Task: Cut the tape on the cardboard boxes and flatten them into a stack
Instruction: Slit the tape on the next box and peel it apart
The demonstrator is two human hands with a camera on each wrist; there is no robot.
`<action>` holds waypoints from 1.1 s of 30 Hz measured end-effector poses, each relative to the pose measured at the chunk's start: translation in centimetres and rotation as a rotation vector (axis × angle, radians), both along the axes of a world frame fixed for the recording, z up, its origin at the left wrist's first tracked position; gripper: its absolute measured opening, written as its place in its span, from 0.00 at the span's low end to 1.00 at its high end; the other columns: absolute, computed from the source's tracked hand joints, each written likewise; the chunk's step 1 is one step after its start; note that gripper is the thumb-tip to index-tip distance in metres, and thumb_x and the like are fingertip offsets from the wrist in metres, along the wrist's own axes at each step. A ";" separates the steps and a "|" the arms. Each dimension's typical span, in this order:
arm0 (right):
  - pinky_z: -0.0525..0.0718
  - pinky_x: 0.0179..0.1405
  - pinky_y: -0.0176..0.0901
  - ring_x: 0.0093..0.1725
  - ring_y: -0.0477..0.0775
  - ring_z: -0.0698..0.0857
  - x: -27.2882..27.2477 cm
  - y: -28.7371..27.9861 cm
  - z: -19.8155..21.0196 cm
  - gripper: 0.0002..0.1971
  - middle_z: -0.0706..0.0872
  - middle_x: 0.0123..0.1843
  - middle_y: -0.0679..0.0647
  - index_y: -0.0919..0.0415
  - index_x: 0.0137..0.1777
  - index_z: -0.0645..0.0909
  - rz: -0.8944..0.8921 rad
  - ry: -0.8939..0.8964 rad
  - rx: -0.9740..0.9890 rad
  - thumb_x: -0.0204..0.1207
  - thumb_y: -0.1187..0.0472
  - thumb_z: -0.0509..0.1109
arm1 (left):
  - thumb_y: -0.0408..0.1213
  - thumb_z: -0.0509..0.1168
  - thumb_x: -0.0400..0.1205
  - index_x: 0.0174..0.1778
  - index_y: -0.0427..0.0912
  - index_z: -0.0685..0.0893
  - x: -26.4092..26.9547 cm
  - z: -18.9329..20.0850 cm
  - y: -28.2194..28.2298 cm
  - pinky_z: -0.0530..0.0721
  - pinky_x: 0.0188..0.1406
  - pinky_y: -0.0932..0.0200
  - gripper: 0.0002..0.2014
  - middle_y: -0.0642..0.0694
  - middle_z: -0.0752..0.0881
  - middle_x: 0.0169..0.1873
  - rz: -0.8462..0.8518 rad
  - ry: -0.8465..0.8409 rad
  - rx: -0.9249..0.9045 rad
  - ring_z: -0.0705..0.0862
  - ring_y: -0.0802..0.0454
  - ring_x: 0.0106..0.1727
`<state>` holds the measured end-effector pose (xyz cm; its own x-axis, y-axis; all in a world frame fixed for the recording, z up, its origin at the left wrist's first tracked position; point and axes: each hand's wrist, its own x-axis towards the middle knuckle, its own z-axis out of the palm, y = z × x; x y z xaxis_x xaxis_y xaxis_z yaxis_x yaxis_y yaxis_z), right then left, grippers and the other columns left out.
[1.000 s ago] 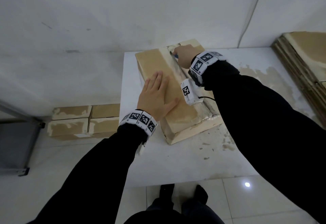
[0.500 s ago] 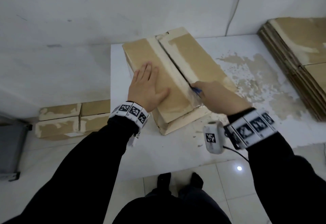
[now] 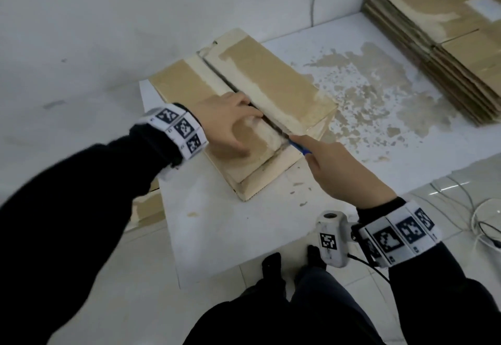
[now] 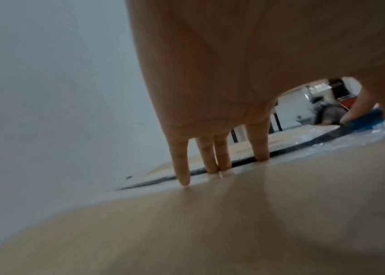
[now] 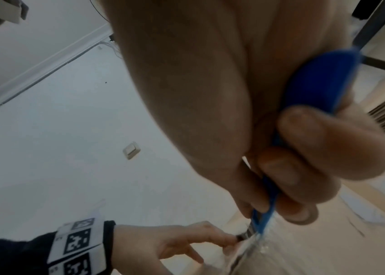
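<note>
Blue knife (image 3: pixel 298 147) in right hand (image 3: pixel 343 173); left hand (image 3: pixel 226 123) presses box (image 3: pixel 273 84).

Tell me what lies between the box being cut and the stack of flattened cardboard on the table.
Only tabletop with brown residue patches separates the box from the flattened stack; the head view shows it.

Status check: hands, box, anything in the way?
Left hand flat on the cardboard box, fingertips at the open seam. Right hand grips the blue knife, blade at the seam's near end. Flattened stack off to the right; nothing blocking.
</note>
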<state>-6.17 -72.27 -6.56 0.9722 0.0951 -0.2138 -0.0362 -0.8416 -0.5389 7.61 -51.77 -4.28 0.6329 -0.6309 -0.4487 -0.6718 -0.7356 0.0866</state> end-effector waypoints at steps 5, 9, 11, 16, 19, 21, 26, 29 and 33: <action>0.68 0.23 0.40 0.24 0.49 0.71 -1.2 -1.0 -0.2 0.24 0.81 0.35 0.57 0.45 0.79 0.65 -0.038 0.017 0.049 0.85 0.66 0.52 | 0.69 0.75 0.56 0.66 0.55 0.70 1.6 1.1 -2.9 0.77 0.59 0.41 0.44 0.48 0.67 0.60 -0.056 0.009 0.210 0.66 0.48 0.62; 0.71 0.22 0.29 0.24 0.42 0.74 -1.1 -1.5 -1.1 0.23 0.83 0.38 0.55 0.44 0.77 0.68 -0.129 0.103 0.310 0.86 0.65 0.52 | 0.64 0.79 0.55 0.60 0.49 0.70 1.5 1.4 -3.9 0.78 0.57 0.43 0.43 0.49 0.69 0.55 -0.066 -0.011 0.176 0.67 0.49 0.57; 0.69 0.20 0.28 0.23 0.42 0.71 -0.9 -1.3 -1.4 0.22 0.81 0.36 0.52 0.43 0.77 0.69 -0.181 0.123 0.433 0.86 0.64 0.53 | 0.61 0.80 0.56 0.62 0.47 0.71 1.2 1.4 -3.5 0.76 0.57 0.48 0.42 0.51 0.69 0.53 -0.054 -0.001 0.120 0.67 0.50 0.57; 0.66 0.19 0.32 0.22 0.43 0.66 -1.4 -1.7 -0.6 0.22 0.75 0.32 0.52 0.44 0.75 0.71 -0.205 0.229 0.612 0.86 0.65 0.54 | 0.56 0.82 0.58 0.63 0.44 0.72 0.6 1.7 -3.2 0.73 0.52 0.54 0.42 0.53 0.69 0.52 -0.023 0.015 0.044 0.65 0.54 0.57; 0.63 0.18 0.36 0.19 0.44 0.64 -0.4 -1.7 0.0 0.17 0.74 0.32 0.55 0.49 0.69 0.74 -0.225 0.292 0.707 0.86 0.65 0.54 | 0.57 0.82 0.56 0.63 0.45 0.73 0.5 1.8 -3.3 0.76 0.53 0.51 0.43 0.54 0.69 0.52 -0.002 0.006 0.019 0.64 0.55 0.55; 0.62 0.18 0.37 0.19 0.44 0.64 -0.3 -1.2 0.2 0.13 0.73 0.32 0.55 0.53 0.66 0.73 -0.235 0.290 0.741 0.86 0.64 0.54 | 0.58 0.82 0.55 0.62 0.45 0.73 0.4 1.8 -3.0 0.76 0.52 0.51 0.43 0.53 0.69 0.51 0.004 0.003 0.009 0.64 0.56 0.55; 0.64 0.17 0.37 0.19 0.45 0.65 -1.2 -1.8 0.3 0.08 0.76 0.33 0.57 0.52 0.59 0.73 -0.231 0.265 0.664 0.86 0.62 0.56 | 0.59 0.82 0.53 0.61 0.44 0.73 -0.1 1.8 -2.8 0.77 0.54 0.50 0.44 0.52 0.71 0.53 0.015 -0.011 -0.015 0.65 0.55 0.57; 0.64 0.17 0.36 0.20 0.45 0.65 -1.5 -2.1 0.2 0.08 0.75 0.32 0.56 0.53 0.59 0.74 -0.213 0.261 0.670 0.85 0.63 0.56 | 0.59 0.82 0.53 0.60 0.44 0.73 0.0 1.6 -2.8 0.76 0.54 0.50 0.44 0.51 0.71 0.54 0.014 -0.006 -0.010 0.66 0.53 0.57; 0.65 0.17 0.35 0.19 0.44 0.66 -2.3 -3.0 0.3 0.09 0.76 0.33 0.56 0.53 0.60 0.75 -0.220 0.269 0.680 0.86 0.63 0.56 | 0.60 0.82 0.53 0.60 0.43 0.73 0.1 1.6 -2.7 0.76 0.56 0.49 0.44 0.52 0.70 0.52 0.021 -0.010 -0.030 0.64 0.54 0.56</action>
<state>-8.47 -75.28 -6.28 0.9067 0.1005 -0.4097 -0.3682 -0.2854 -0.8849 7.74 -54.50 -2.65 0.6503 -0.6309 -0.4232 -0.6576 -0.7464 0.1023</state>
